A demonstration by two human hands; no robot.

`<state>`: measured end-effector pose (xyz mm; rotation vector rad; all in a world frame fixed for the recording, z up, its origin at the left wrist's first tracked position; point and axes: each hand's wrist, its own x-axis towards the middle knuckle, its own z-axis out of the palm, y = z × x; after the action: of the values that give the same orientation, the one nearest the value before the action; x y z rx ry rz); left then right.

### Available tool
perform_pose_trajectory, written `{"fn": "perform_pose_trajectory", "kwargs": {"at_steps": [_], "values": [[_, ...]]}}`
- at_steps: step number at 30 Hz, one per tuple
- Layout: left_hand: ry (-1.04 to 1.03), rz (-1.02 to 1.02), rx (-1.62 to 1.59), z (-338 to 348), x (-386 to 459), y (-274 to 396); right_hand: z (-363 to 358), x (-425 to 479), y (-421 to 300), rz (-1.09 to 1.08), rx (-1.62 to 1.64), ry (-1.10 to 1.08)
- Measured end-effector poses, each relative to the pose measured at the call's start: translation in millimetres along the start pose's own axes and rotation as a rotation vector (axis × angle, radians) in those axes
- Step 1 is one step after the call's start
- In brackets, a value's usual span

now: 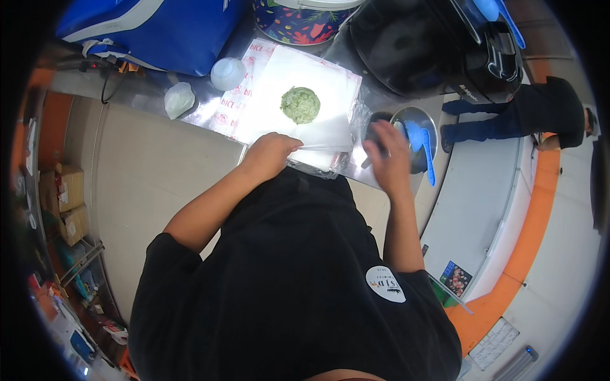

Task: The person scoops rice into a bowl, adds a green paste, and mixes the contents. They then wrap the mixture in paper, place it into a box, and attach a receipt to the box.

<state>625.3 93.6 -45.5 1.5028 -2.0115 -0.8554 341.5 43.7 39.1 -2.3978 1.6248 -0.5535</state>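
Observation:
My left hand (272, 155) pinches the near edge of the upper sheets in a stack of white wrapping paper (271, 71). A flat, round portion of green-tinted rice (300, 105) lies on the top sheet. To the right of the stack, my right hand (390, 155) is raised with its fingers apart and nothing in them. Beside it stands a metal bowl (431, 119) with a blue plastic rice paddle (428, 157) in it. A dark round thing shows partly behind my right fingers. Left of the paper are a translucent cup (228, 74) and a paper-wrapped bundle (179, 100).
A blue insulated bag (162, 33), a patterned pot (300, 21) and a black rice cooker (410, 47) stand along the far side of the steel table (209, 112). Another person (533, 112) stands at the far right. Cardboard boxes (71, 190) sit on shelving at the left.

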Motion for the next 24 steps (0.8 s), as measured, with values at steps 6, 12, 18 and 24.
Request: {"fn": "perform_pose_trajectory", "kwargs": {"at_steps": [6, 12, 18, 24], "values": [[-0.06, -0.185, -0.156, -25, 18, 17, 24, 30, -26, -0.108, 0.187, -0.407], [-0.077, -0.266, -0.075, -57, 39, 16, 32, 57, -6, 0.025, 0.436, -0.375], [0.019, -0.268, -0.048, -82, 62, -10, 79, 89, 27, 0.33, 0.871, -0.305], [0.019, -0.35, -0.089, -85, 86, -33, 98, 105, 21, 0.393, 0.572, -0.212]]}}
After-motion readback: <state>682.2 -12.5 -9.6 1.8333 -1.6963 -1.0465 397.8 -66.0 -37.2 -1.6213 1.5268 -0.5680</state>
